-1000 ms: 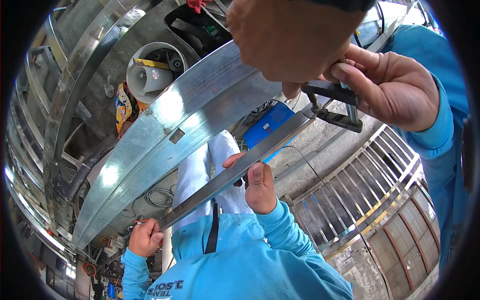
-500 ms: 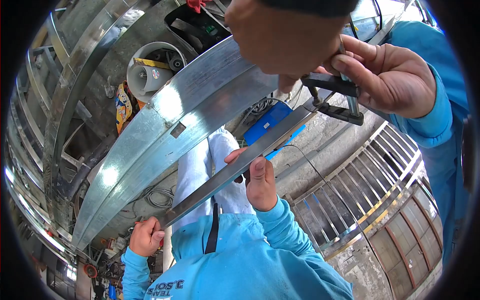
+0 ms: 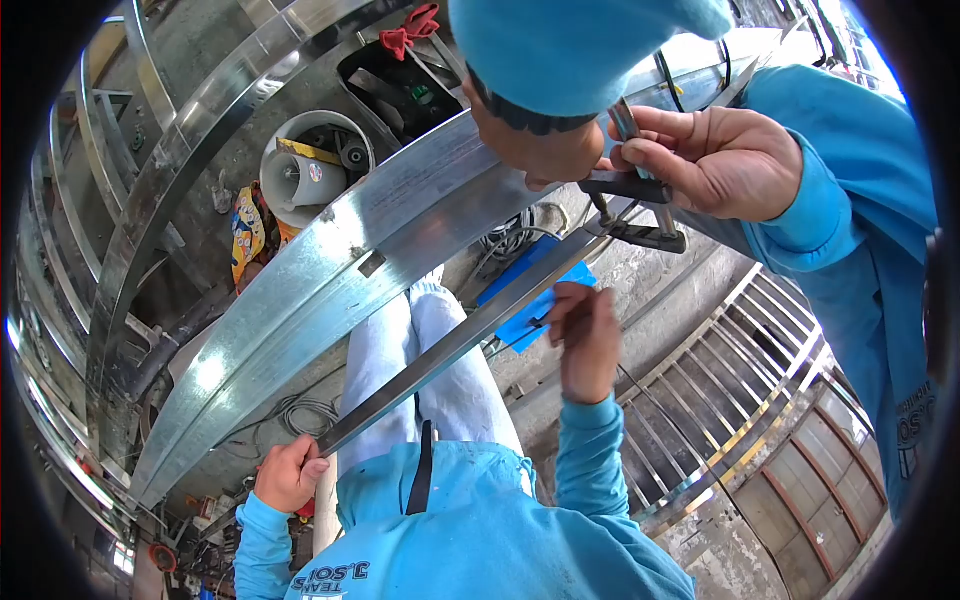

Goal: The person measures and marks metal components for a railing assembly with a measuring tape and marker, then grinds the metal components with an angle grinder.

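Observation:
My left hand (image 3: 291, 476) is wrapped round the lower end of a long metal bar (image 3: 440, 352), which slants up across my legs. Below the bar's upper half, my right hand (image 3: 586, 340) is off it, its fingers apart and partly blurred. A co-worker's hand (image 3: 735, 162) holds a dark clamp (image 3: 640, 210) at the bar's upper end. The co-worker's capped head leans over that end and hides part of it. Beside the bar lies a wide curved metal beam (image 3: 300, 300) with a small square hole.
A white bucket (image 3: 318, 165) with parts inside stands behind the beam, near a black bin (image 3: 395, 85) with a red cloth. Curved metal frames fill the left side. A slatted metal frame (image 3: 715, 390) lies at the right. Blue sheet (image 3: 535, 300) and cables lie on the floor.
My right hand has let go of the bar and moved right and up. The co-worker's head, hand and clamp have shifted left. My left hand still holds the bar's lower end.

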A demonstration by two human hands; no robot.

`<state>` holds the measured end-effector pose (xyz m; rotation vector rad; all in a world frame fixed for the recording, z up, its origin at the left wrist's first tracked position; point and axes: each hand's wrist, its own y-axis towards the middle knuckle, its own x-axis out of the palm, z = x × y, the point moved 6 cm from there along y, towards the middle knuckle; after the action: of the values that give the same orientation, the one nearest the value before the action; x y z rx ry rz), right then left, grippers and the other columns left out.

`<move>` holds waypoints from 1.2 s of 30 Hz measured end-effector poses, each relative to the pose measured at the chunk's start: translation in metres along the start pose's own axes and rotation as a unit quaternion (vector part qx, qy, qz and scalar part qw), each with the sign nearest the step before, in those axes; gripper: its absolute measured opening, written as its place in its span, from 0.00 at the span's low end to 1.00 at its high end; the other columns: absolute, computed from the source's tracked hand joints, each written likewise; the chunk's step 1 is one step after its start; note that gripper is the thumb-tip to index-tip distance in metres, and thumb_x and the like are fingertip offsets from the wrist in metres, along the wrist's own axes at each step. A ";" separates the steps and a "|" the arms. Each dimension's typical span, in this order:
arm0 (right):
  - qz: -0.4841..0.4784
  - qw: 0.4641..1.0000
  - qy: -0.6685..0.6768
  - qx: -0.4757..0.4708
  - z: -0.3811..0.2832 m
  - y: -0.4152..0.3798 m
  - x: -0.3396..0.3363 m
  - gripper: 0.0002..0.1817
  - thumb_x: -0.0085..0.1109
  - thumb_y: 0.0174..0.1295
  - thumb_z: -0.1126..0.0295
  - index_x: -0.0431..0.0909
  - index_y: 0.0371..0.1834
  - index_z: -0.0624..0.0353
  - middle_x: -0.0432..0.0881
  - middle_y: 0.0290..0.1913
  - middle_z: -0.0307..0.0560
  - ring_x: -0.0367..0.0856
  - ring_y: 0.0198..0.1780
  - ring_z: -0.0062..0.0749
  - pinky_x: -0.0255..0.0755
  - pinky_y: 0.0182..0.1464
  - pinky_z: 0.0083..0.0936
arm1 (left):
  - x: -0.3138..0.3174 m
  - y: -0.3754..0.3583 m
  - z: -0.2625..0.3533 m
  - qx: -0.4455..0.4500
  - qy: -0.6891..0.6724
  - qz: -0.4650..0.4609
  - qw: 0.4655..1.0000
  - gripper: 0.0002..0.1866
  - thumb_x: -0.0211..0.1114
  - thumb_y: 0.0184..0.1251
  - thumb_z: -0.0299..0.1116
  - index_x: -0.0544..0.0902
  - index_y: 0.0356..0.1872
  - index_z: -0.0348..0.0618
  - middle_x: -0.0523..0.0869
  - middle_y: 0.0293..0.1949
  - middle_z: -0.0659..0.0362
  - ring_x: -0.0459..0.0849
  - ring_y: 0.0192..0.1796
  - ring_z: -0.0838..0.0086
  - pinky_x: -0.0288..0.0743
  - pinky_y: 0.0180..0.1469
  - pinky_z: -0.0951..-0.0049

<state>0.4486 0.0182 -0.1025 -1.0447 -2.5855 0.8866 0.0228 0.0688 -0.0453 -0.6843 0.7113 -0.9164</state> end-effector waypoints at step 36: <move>0.116 0.884 -0.191 -0.410 -0.138 0.036 0.023 0.16 0.57 0.76 0.61 0.81 0.37 0.64 0.82 0.34 0.39 0.74 0.37 0.18 0.70 0.43 0.18 | 0.007 -0.011 0.002 -0.002 -0.011 -0.031 0.999 0.34 0.57 0.69 0.67 0.74 0.28 0.39 0.79 0.21 0.49 0.79 0.24 0.45 0.70 0.27 0.57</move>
<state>0.5082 0.1171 -0.0151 -1.5187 -3.3227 -0.0510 0.0223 0.0584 -0.0370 -0.7221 0.6752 -0.9628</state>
